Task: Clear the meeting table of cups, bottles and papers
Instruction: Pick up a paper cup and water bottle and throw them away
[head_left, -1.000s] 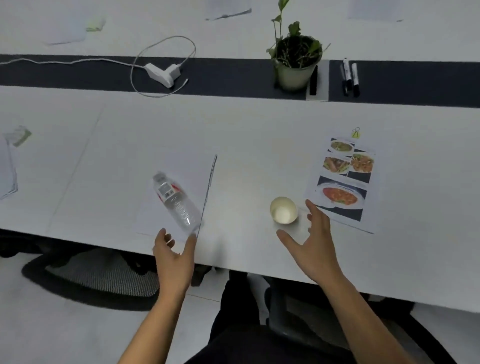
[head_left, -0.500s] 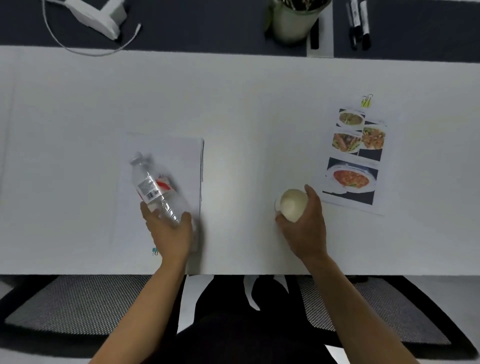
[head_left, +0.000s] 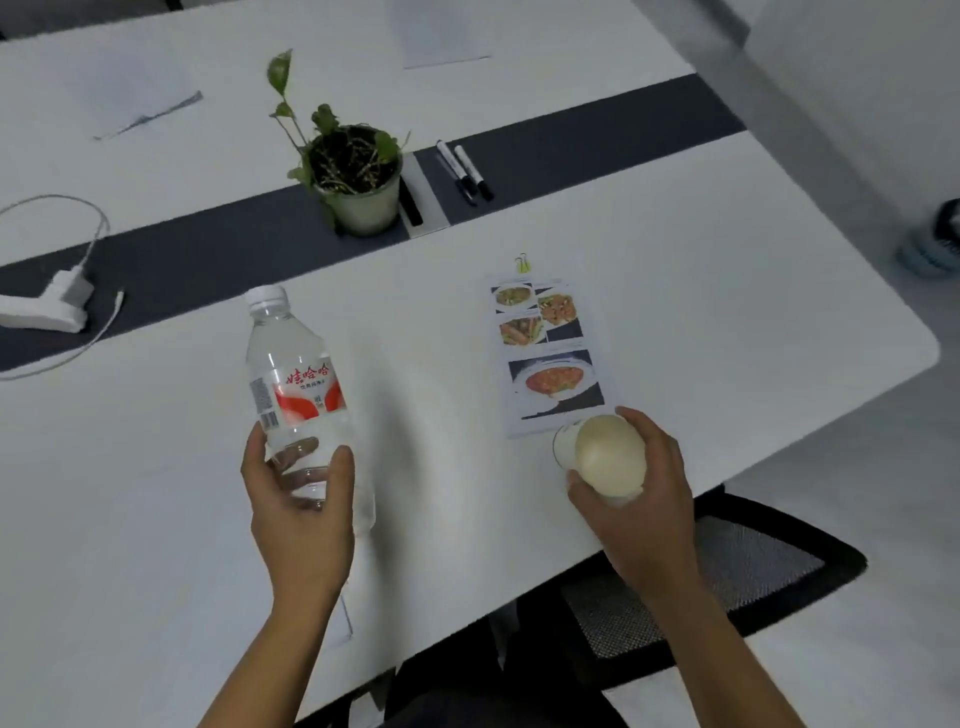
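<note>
- My left hand (head_left: 298, 514) is gripping the lower part of a clear water bottle (head_left: 298, 384), thumb on one side and fingers curled round the other.
- The bottle is standing nearly upright in my grip, its white cap at the top and its red-and-white label facing me, over the middle of the tabletop (head_left: 727, 270).
- My right hand (head_left: 639, 499) is wrapping its fingers and thumb round a paper cup (head_left: 605, 457), which is tilting in my hold; I cannot tell which end is facing me.
- The cup is hovering by the near edge of the tabletop, just at the near corner of a printed sheet (head_left: 550, 353).
- That sheet, showing photos of dishes, is lying flat towards the right end of the tabletop, with a small yellow clip (head_left: 522, 263) at its far edge.
- A potted plant (head_left: 358, 176) is sitting on the dark strip (head_left: 208, 260) running across the tabletop, with markers (head_left: 465, 169) lying just to its right.
- A white power adapter (head_left: 49, 306) with its cable is lying on the strip at the left edge.
- Two more white papers (head_left: 135, 98) (head_left: 441, 31) are lying beyond the strip, near the far edge.
- A mesh chair (head_left: 727, 571) is standing below the near edge, under my right forearm.
</note>
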